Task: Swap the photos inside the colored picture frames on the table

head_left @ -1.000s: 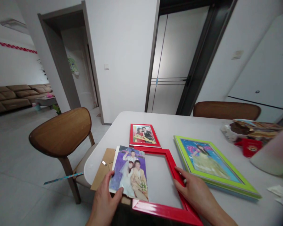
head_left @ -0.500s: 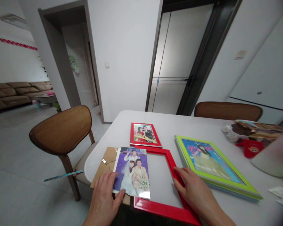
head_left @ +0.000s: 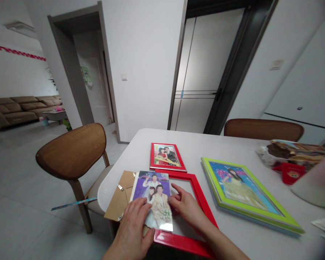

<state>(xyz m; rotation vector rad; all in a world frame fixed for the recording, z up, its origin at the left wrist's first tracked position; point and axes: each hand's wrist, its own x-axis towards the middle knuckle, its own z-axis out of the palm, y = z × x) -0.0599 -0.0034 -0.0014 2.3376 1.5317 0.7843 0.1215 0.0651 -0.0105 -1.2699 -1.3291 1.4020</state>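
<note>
A glossy photo (head_left: 161, 202) of three people lies over the left part of a red frame (head_left: 199, 187) and partly over a brown backing board (head_left: 117, 200) with metal clips. My left hand (head_left: 137, 222) rests on the photo's lower left, fingers spread. At the photo's right edge is my right hand (head_left: 185, 206), its index finger stretched out and the other fingers curled; whether it grips the edge is unclear. Behind them lies a smaller red framed picture (head_left: 166, 156). To the right is a green framed picture (head_left: 243, 187).
Wooden chairs stand at the left (head_left: 73, 151) and far right (head_left: 262, 129) of the white table (head_left: 206, 144). On the table's right side are a plastic bag of items (head_left: 287, 150), a red packet (head_left: 292, 173), a pale rounded object (head_left: 316, 184) and white paper (head_left: 323, 224).
My right hand has left the red frame's right side and moved left to the photo's edge. My left hand has slid right, further onto the photo.
</note>
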